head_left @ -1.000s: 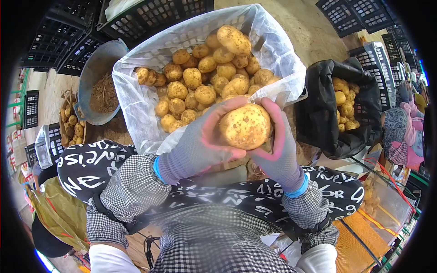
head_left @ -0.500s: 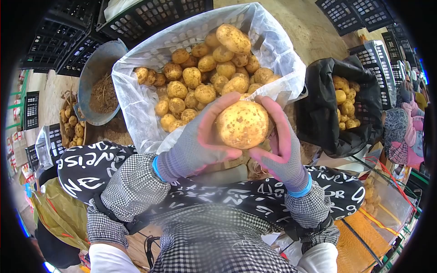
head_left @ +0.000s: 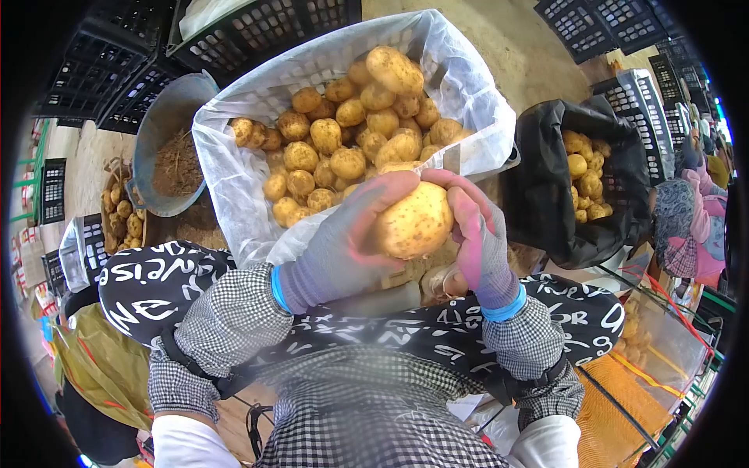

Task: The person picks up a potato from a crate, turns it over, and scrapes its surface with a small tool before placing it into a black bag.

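One large potato (head_left: 413, 221), pale yellow with brown specks, is held between my two gloved hands above my lap. My left hand (head_left: 343, 234) wraps round its left side, thumb low and fingers over the top. From the right, my right hand (head_left: 477, 234) presses its bent fingers against the upper right side. Both gloves are grey with pink stains. Just beyond my hands stands a crate lined with white cloth (head_left: 234, 183), holding a heap of soil-flecked potatoes (head_left: 347, 163). The hands cover part of its near edge.
Left of the crate is a blue-grey bucket (head_left: 145, 148) with soil and dry stems inside. A black-lined container (head_left: 530, 210) at the right holds more potatoes (head_left: 591, 185). Black crates (head_left: 257, 35) stand at the back left. Another person (head_left: 706, 210) is at the far right.
The potato has been turned, showing a smoother face and tilting up to the right. My right hand's fingers have closed over its upper right side, and its thumb has left the underside.
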The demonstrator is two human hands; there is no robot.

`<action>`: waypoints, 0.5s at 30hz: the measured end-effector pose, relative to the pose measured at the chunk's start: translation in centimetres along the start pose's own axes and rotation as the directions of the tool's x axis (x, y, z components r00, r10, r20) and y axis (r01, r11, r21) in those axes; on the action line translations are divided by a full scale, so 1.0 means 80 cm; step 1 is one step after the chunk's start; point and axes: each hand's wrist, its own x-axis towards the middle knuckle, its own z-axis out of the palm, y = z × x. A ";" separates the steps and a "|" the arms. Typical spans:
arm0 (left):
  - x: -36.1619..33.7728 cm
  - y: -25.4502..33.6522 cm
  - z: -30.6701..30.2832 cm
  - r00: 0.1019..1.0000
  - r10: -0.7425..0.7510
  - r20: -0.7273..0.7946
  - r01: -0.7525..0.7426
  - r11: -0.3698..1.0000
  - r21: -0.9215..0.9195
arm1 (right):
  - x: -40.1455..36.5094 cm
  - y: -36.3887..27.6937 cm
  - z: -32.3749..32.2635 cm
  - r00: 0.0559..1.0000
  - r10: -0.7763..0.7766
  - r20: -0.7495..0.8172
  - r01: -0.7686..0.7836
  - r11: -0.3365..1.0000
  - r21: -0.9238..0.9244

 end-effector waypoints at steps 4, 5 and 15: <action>-0.001 0.011 -0.003 0.998 -0.005 -0.055 0.007 1.000 0.030 | 0.005 0.009 0.004 0.999 -0.050 0.002 0.050 0.998 -0.026; -0.004 0.011 -0.004 0.998 -0.006 -0.064 0.008 1.000 0.028 | 0.006 0.012 0.007 0.999 -0.052 0.012 0.052 0.998 0.023; 0.049 0.001 -0.150 0.961 -0.082 -0.264 0.034 0.983 -0.183 | 0.015 -0.003 -0.002 0.995 0.073 0.074 -0.103 0.797 0.596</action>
